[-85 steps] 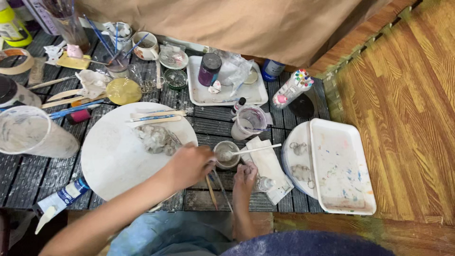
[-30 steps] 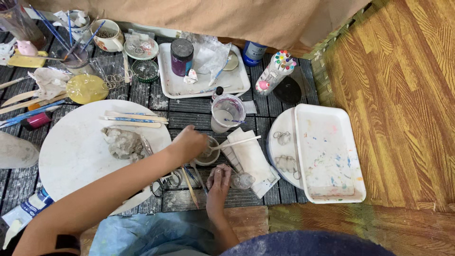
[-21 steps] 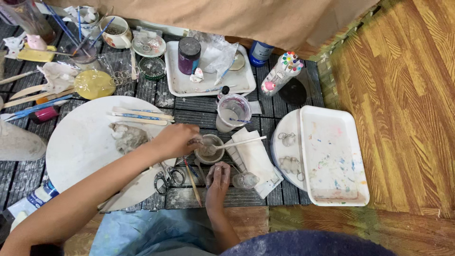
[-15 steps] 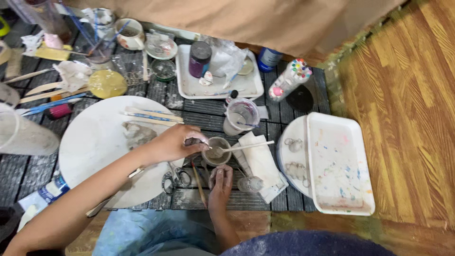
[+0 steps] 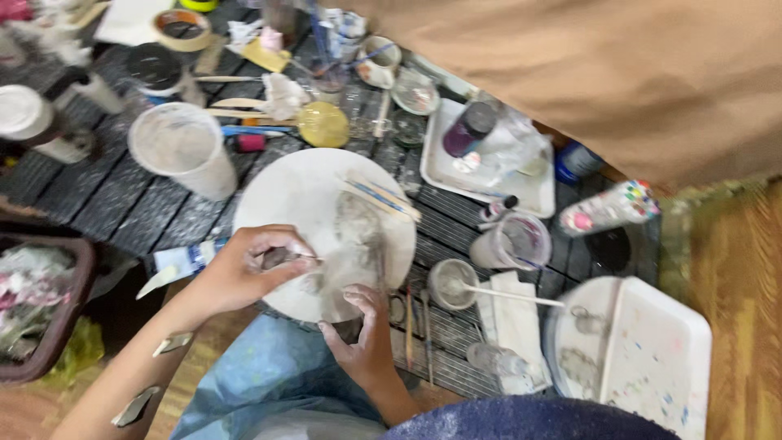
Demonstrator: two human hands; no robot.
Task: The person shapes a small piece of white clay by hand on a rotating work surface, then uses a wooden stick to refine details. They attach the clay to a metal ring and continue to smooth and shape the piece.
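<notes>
the left hand [image 5: 248, 269] is pinching a small grey tool [image 5: 281, 258] over the near-left edge of the round white plate [image 5: 301, 195], which is lying on the dark slatted counter [image 5: 98, 195]. the right hand [image 5: 362, 338] is resting with fingers curled and loosely together on the plate's near rim, gripping nothing clearly visible. a small cup [image 5: 450, 283] with a stick is standing just right of the plate.
</notes>
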